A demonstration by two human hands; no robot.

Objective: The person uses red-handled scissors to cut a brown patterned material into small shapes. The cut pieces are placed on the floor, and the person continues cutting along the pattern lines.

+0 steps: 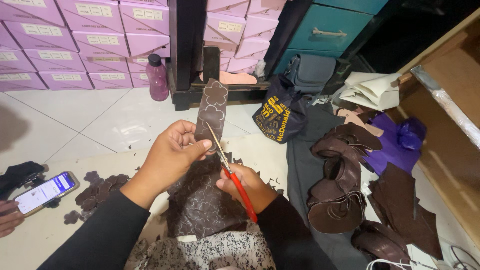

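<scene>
The left hand grips a dark brown leather strip stamped with flower outlines, fingers closed on its lower end and holding it upright. The right hand is closed around the red handles of a pair of scissors, whose blades are parted and meet the strip's lower edge just beside the left thumb.

Judging from how things lie, the cutting looks partly done. Left of the strip, a small heap of cut-out brown flower shapes lies on the pale work mat, with scraps around it. The strip still carries uncut flowers, and below it, on the lap, rests a larger stamped leather sheet with many outlines untouched.

Right of the strip lie stacks of curved dark brown leather pieces and purple sheets. Up and to the right of it sits a dark navy bag with yellow printing.

Above and left of the strip, lilac shoeboxes stand stacked against the wall, each with a small pale rectangular label on its end; more rise directly above it. A purple bottle stands at their foot. Far left of the strip, another person's hand holds a lit smartphone.
</scene>
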